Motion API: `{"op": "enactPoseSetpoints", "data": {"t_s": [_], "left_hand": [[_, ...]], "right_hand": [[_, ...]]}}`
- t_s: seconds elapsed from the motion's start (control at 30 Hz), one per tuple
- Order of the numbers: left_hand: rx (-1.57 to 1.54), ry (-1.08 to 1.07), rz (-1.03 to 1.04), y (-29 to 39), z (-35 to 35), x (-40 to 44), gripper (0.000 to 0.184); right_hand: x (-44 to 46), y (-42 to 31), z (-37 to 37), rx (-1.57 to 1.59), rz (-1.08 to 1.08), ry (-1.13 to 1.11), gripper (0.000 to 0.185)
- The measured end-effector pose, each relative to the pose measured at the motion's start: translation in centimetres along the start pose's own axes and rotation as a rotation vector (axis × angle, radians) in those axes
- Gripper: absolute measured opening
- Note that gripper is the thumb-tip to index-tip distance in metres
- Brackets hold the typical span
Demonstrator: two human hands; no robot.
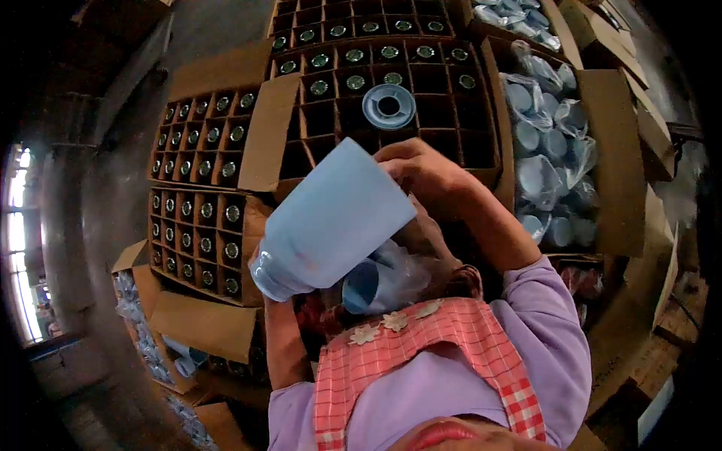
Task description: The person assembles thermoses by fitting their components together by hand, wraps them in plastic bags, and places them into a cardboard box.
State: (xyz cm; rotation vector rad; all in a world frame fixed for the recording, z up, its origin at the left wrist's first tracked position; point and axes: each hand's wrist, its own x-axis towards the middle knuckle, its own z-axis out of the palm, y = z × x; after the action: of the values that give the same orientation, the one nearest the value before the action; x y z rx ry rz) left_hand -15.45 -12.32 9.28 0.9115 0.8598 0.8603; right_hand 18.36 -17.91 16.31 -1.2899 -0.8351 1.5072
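A large light blue frosted bottle (338, 214) lies tilted across the front of my chest, with its narrow clear neck at the lower left and its broad end at the upper right. My left hand (256, 255) is at the neck side, closed around the bottle, mostly hidden by it. Bent fingers of my right hand (412, 164) press together at the edge of the broad end. Beneath the bottle, a blue cup-shaped piece (361, 286) sits in clear plastic wrapping. Beyond my hands, a round light blue piece with a central hole (406, 107) rests on a divided carton (274, 135).
Divided cartons (180, 98) at the left and back hold rows of bottles with shiny round tops. At the right, an open carton (613, 150) contains several plastic-wrapped blue pieces (555, 143). More open cartons (203, 323) stand at the lower left, with flaps sticking out.
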Motion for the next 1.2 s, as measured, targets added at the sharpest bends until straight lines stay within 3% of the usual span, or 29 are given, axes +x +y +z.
{"op": "enactPoseSetpoints", "data": {"t_s": [0.03,0.13,0.17,0.2,0.3,0.33,0.47,0.57,0.77,0.8,0.9,0.93,0.97,1.13,1.2], "left_hand": [[-0.089,0.014,-0.040,-0.2,-0.4,0.3,0.052],[-0.249,0.076,-0.107,-0.4,-1.2,0.3,0.052],[-0.268,0.097,-0.120,-0.3,-1.4,0.2,0.051],[-0.278,0.109,-0.127,-0.1,-1.5,0.2,0.051],[-0.302,0.157,-0.140,-0.2,-1.9,0.2,0.051],[-0.307,0.175,-0.146,-0.3,-2.0,0.3,0.051],[-0.319,0.221,-0.145,-0.3,-2.3,0.7,0.051],[-0.328,0.235,-0.139,-0.5,-2.5,1.0,0.051],[-0.366,0.230,-0.113,-0.8,-2.9,1.3,0.051],[-0.370,0.217,-0.108,-0.8,-2.8,1.3,0.051],[-0.399,0.173,-0.091,-0.7,-2.7,1.4,0.051],[-0.417,0.154,-0.087,-0.8,-2.6,1.2,0.051],[-0.436,0.136,-0.084,-0.9,-2.5,1.1,0.051],[-0.523,0.008,-0.082,-1.2,-1.0,0.4,0.051],[-0.555,-0.035,-0.081,-1.5,-0.5,-0.2,0.051]], "right_hand": [[0.0,-0.9,-0.6,0.060,0.010,-0.018,0.042],[3.7,1.8,-4.1,0.064,-0.205,0.392,0.030],[6.9,5.5,-6.6,-0.179,-0.281,0.531,0.027],[8.5,7.5,-8.3,-0.528,-0.227,0.552,0.033],[12.5,11.9,-10.2,-1.186,-0.337,0.534,0.040],[14.0,12.6,-10.8,-1.340,-0.211,0.430,0.051],[18.1,14.4,-12.5,-1.734,0.052,0.271,0.052],[17.9,14.1,-13.0,-1.816,-0.034,0.191,0.050],[16.9,11.9,-12.5,-1.645,-0.010,0.178,0.042],[16.4,12.1,-12.4,-1.545,-0.146,0.323,0.047],[16.0,11.2,-12.0,-0.910,-0.211,0.590,0.055],[14.9,8.8,-11.3,-0.279,-0.025,0.435,0.064],[12.6,6.4,-9.6,-0.020,-0.136,0.373,0.066],[2.8,-1.8,-1.5,0.229,-0.525,-0.019,0.068],[0.9,-2.9,0.1,0.127,-0.647,-0.122,0.069]]}}
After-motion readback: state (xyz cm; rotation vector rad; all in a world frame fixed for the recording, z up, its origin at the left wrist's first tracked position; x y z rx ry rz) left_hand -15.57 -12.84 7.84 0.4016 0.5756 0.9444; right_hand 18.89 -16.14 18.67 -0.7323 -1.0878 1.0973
